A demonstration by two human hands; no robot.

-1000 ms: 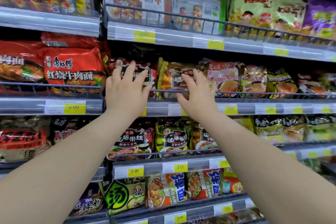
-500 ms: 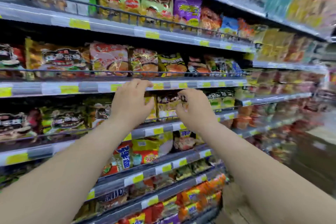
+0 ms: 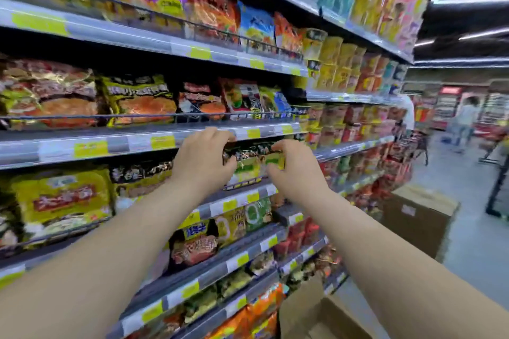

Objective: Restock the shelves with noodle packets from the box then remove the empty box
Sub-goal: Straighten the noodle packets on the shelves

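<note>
Both my arms reach up to the third shelf (image 3: 239, 202) of a noodle aisle. A green and black noodle packet (image 3: 249, 166) stands at the front of that shelf behind the wire rail. My left hand (image 3: 202, 158) curls its fingers over the packet's top left edge. At the packet's right side, my right hand (image 3: 294, 170) grips with curled fingers. An open brown cardboard box (image 3: 316, 314) sits on the floor below my right arm; its inside is mostly hidden.
Shelves full of noodle packets run from left to far right, with cup noodles (image 3: 341, 69) further along. A second closed cardboard box (image 3: 418, 217) stands on the aisle floor against the shelves. A person (image 3: 465, 118) stands far down the aisle.
The view has swung right along the aisle. Both hands moved from flat against red and black packets to the green packet, and their fingers have curled onto it.
</note>
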